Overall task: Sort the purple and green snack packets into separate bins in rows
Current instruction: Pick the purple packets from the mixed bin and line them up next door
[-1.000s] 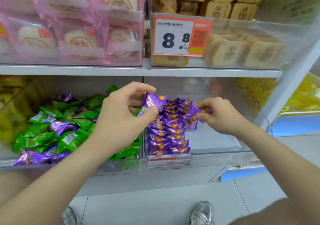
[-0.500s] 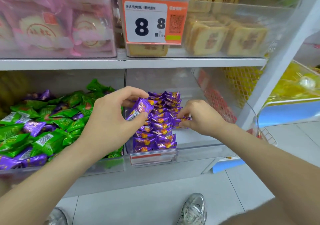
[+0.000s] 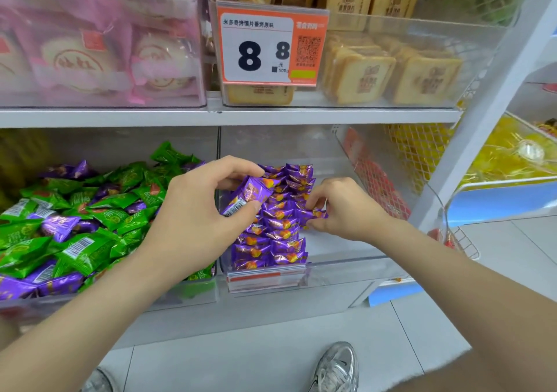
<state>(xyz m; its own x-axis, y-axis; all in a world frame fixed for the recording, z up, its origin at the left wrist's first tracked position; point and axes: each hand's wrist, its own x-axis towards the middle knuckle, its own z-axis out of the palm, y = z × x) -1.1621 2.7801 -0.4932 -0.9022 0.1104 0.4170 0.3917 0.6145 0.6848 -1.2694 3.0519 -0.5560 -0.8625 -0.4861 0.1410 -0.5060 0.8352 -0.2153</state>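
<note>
Left hand (image 3: 193, 220): grips a purple packet (image 3: 250, 194), thumb below, just above the rows (image 3: 271, 241).
Right hand (image 3: 346, 211): pinches a second packet (image 3: 313, 213) at the rows' right edge.
Change: the second packet has slid forward along that edge; the first barely moved.
Meaning: probably a third row beginning; the left bin (image 3: 135, 296), beyond the left hand, remains mixed with green packets (image 3: 114, 202).

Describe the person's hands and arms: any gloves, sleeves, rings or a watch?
Both are bare. The left hand and right hand wear no gloves, and no ring shows on the visible fingers. Neither forearm shows a sleeve, watch or band. A grey sneaker shows below.
</note>
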